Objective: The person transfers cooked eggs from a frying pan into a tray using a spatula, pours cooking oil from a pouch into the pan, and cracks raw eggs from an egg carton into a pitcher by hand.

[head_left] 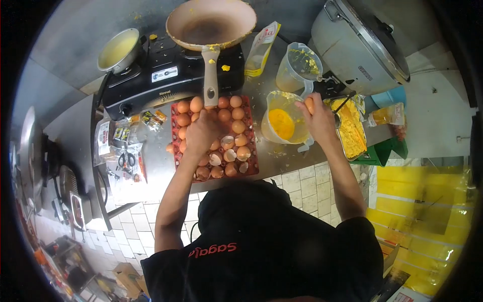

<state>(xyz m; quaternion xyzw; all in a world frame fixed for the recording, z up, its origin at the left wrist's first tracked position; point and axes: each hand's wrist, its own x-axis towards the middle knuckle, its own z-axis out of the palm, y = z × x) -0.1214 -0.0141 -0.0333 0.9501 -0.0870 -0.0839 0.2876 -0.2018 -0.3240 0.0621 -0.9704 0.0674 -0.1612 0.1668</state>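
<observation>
- The right hand (321, 121) has its fingers clamped on a brown egg (309, 105), held up at the rim of a clear measuring jug (301, 133).
- Below those fingers and a bit to their left, yellow liquid egg (281, 124) lies at the bottom of that jug.
- Over on the other side, the left hand (203, 132) reaches down over the red egg tray (253, 163) — whether its fingers are apart or closed on an egg, I can't tell from here.
- Whole eggs (236, 101) sit beyond the left fingers and to both sides of them; broken shells (215, 158) lie in the cups nearer the person's body.
- Just beyond the left fingers is the handle end of a frying pan (211, 20), which rests on a black stove (186, 83).
- A second jug (297, 75), yellow bits stuck inside, stands just beyond the right fingers.
- Right of the right hand — quite near — a rectangular pan (357, 156) holds crumbly yellow food (352, 135).
</observation>
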